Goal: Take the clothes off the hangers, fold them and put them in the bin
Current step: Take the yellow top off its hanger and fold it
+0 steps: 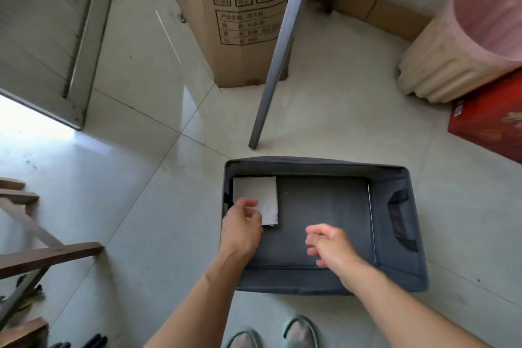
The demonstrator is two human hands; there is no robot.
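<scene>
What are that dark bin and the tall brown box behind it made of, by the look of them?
The bin looks like dark grey fabric with a matte finish: its walls sag softly and it has a mesh handle. The tall box appears to be plain brown corrugated cardboard, unglossed, with printed black handling symbols and a folded corner edge.

Both forearms stretched forward and down; left hand [242,223] loosely curled, right hand [329,246] relaxed, fingers spread.

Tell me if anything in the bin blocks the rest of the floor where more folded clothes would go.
Nothing visible does. The folded grey cloth lies in the far left corner of the bin, with the left hand at its near edge. The right hand hovers over bare bin floor.
</scene>
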